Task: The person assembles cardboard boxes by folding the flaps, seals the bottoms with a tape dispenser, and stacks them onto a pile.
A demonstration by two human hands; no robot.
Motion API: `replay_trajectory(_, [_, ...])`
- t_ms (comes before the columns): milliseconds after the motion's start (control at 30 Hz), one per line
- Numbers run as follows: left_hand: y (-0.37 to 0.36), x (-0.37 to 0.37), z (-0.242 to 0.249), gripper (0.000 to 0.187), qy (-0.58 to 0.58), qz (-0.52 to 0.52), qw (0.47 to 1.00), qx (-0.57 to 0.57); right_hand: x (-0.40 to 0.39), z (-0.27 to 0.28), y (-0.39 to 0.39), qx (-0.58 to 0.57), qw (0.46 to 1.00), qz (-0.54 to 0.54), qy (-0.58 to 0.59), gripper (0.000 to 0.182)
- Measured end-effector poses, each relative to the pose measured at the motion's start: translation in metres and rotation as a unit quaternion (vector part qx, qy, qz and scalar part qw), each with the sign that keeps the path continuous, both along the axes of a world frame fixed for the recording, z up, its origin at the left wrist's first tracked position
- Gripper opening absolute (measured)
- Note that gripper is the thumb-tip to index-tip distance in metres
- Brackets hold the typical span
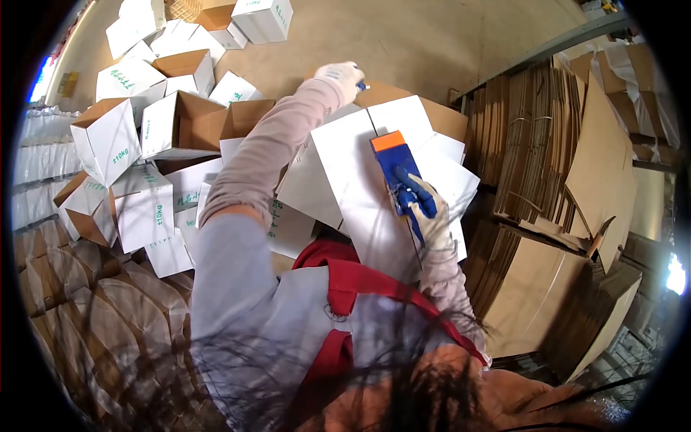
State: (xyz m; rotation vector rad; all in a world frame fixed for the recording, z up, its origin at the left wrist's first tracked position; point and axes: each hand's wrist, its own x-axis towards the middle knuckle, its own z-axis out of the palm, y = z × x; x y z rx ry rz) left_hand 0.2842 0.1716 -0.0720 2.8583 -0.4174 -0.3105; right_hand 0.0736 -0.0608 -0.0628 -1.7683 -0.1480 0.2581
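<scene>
Gloved right hand (425, 205) grips a blue tape gun (397, 173), pressed flat on the white box (360, 173) in front of the person. Left hand (342, 75) clamps the box's far edge. Open boxes (144, 129) lie piled on the floor; flat cardboard (533, 151) stands stacked just beside.

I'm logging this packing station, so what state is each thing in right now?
White box: flaps folded shut, under both hands.
Tape dispenser: gripped, pressed onto the box.
Right hand: gloved, closed on the dispenser.
Left hand: gloved, at the box's far edge.
Boxes on the floor: assembled, several open.
Flat cardboard: unfolded, stacked.
</scene>
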Motion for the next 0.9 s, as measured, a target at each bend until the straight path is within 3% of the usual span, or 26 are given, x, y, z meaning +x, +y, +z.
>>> replay_trajectory(67, [-0.008, 0.005, -0.037, 0.029, 0.138, -0.045, 0.985, 0.096, 0.006, -0.007, 0.012, -0.004, 0.999, -0.031, 0.023, 0.044])
replay_trajectory(167, [0.005, 0.021, -0.081, 0.039, 0.234, -0.055, 0.969, 0.051, 0.005, -0.015, 0.010, 0.062, 0.995, -0.022, 0.080, 0.043])
replay_trajectory(200, [0.019, 0.021, -0.115, 0.039, 0.231, -0.059, 0.970, 0.053, 0.002, -0.018, 0.011, 0.061, 0.996, -0.040, 0.058, 0.044])
replay_trajectory(233, [0.036, 0.021, -0.157, 0.045, 0.185, -0.033, 0.975, 0.119, -0.001, -0.021, 0.012, 0.062, 0.996, -0.042, 0.053, 0.044])
replay_trajectory(267, [0.042, 0.030, -0.169, 0.052, 0.130, -0.005, 0.974, 0.186, 0.001, -0.025, 0.013, 0.101, 0.991, -0.040, 0.078, 0.043])
replay_trajectory(300, [0.032, 0.035, -0.137, 0.052, 0.115, -0.010, 0.975, 0.192, 0.006, -0.026, 0.013, 0.143, 0.984, -0.042, 0.100, 0.043])
replay_trajectory(333, [0.014, 0.025, -0.087, 0.055, 0.104, 0.042, 0.989, 0.095, 0.009, -0.021, 0.013, 0.042, 0.998, -0.027, 0.044, 0.041])
replay_trajectory(367, [-0.006, 0.007, -0.058, 0.058, 0.110, 0.093, 0.990, -0.002, 0.007, -0.015, 0.014, 0.049, 0.996, -0.040, 0.056, 0.041])
replay_trajectory(433, [-0.044, -0.019, -0.056, 0.053, 0.027, 0.079, 0.991, -0.108, 0.002, -0.010, 0.013, 0.031, 0.996, -0.044, 0.067, 0.039])
replay_trajectory(467, [-0.053, -0.034, -0.052, 0.053, 0.048, 0.070, 0.991, -0.101, -0.011, -0.016, 0.007, 0.097, 0.993, -0.043, 0.054, 0.038])
replay_trajectory(533, [-0.072, -0.058, -0.042, 0.054, 0.014, 0.094, 0.995, 0.005, -0.063, -0.009, -0.024, 0.039, 0.999, -0.034, 0.007, 0.035])
replay_trajectory(567, [-0.078, -0.059, -0.042, 0.054, 0.027, 0.082, 0.996, 0.002, -0.103, -0.004, -0.049, 0.027, 0.999, -0.026, -0.036, 0.034])
replay_trajectory(633, [-0.067, -0.049, -0.046, 0.055, 0.006, 0.086, 0.996, -0.020, -0.199, -0.014, -0.107, 0.023, 0.997, 0.002, 0.070, 0.034])
replay_trajectory(667, [-0.068, -0.047, -0.045, 0.055, 0.010, 0.082, 0.996, -0.021, -0.236, -0.001, -0.129, -0.120, 0.992, 0.020, 0.024, 0.033])
replay_trajectory(700, [-0.069, -0.048, -0.045, 0.055, 0.000, 0.084, 0.996, -0.016, -0.278, 0.000, -0.143, -0.124, 0.986, -0.013, 0.107, 0.033])
replay_trajectory(733, [-0.072, -0.048, -0.044, 0.054, -0.013, 0.085, 0.996, -0.012, -0.316, -0.007, -0.155, -0.020, 0.977, -0.088, 0.195, 0.032])
replay_trajectory(767, [-0.076, -0.047, -0.043, 0.054, -0.012, 0.086, 0.996, -0.012, -0.350, -0.033, -0.162, -0.062, 0.980, -0.102, 0.160, 0.032])
replay_trajectory(833, [-0.080, -0.051, -0.042, 0.054, -0.030, 0.095, 0.995, -0.026, -0.303, -0.007, -0.132, -0.195, 0.968, -0.098, 0.122, 0.033])
replay_trajectory(867, [-0.080, -0.048, -0.043, 0.055, -0.032, 0.101, 0.994, -0.029, -0.287, -0.014, -0.116, -0.187, 0.946, -0.160, 0.213, 0.032])
replay_trajectory(900, [-0.079, -0.047, -0.044, 0.055, -0.043, 0.108, 0.993, -0.029, -0.279, -0.041, -0.108, -0.115, 0.951, -0.217, 0.185, 0.031])
